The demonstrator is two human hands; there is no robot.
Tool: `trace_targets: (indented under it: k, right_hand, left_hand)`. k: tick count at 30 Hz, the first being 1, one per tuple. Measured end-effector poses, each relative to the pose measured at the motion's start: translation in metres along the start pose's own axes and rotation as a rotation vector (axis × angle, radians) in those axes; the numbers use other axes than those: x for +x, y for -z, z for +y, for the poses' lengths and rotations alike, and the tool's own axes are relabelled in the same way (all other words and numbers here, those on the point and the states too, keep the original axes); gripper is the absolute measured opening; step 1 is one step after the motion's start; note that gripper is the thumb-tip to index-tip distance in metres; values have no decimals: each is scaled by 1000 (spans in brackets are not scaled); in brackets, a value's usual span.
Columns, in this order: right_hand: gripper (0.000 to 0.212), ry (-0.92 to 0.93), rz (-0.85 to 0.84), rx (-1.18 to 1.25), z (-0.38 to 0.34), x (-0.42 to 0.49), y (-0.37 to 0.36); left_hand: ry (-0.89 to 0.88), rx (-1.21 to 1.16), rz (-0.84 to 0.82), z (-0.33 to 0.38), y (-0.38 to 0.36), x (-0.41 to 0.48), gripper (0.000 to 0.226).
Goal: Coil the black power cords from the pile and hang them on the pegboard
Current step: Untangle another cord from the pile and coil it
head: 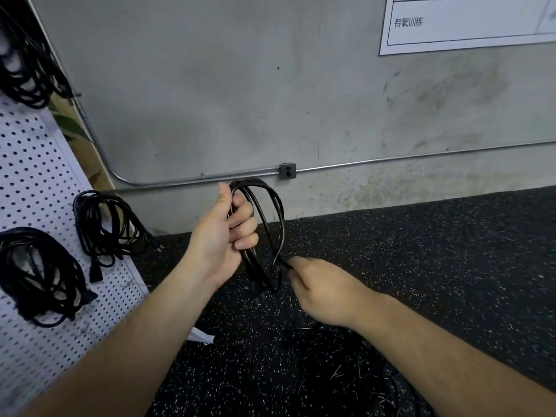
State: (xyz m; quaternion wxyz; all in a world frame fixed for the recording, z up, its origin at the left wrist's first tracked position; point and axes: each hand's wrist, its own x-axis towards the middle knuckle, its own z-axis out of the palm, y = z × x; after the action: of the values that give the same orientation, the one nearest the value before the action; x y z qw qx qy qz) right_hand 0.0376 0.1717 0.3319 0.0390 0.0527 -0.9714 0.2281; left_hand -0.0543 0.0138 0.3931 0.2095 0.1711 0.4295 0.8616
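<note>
**Cord looped in hand**

The black cord (252,182) hangs looped at centre, the left hand (221,236) curled tight around it. The right hand (322,288), at four o'clock, pinches its strand. Pile (337,362) at five o'clock, pegboard (36,176) at nine.

Pegboard (45,182): three lots of hung cords obstruct its face. The upper bunch (24,70) fills its top corner. The middle coil (108,227) overhangs its right edge. The lower coil (42,275) hangs below and left of that. The bare perforated face is passable between the upper bunch and the two coils, and below the lower coil.

Just right of the pegboard, the left hand (222,236) gripping the black cord (275,203) and the right hand (322,291) pinching its strand bar the way. Farther right, the floor (451,251) is open, but the cord pile (346,374) lies beneath the right forearm.
</note>
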Motion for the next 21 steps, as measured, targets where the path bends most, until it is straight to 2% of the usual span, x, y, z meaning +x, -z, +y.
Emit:
trace_targets:
  k: [3, 6, 10, 14, 18, 21]
  right_hand:
    - [18, -24, -65, 32, 5, -2, -9]
    - [22, 3, -92, 10, 6, -5, -14]
    - [25, 104, -18, -53, -2, -7, -11]
    - [23, 191, 89, -15, -13, -6, 2]
    - [27, 202, 215, 72, -13, -5, 22]
    - [29, 135, 320, 122, -7, -4, 31]
  left_hand:
    - [-30, -58, -4, 4, 3, 2, 41]
    - [-69, 19, -41, 2, 2, 0, 32]
    - [-151, 368, -48, -11, 0, -4, 23]
    - [-150, 811, -103, -18, 2, -5, 21]
    - [-47, 1040, -178, -25, 2, -11, 16]
    - [140, 914, -199, -32, 0, -14, 21]
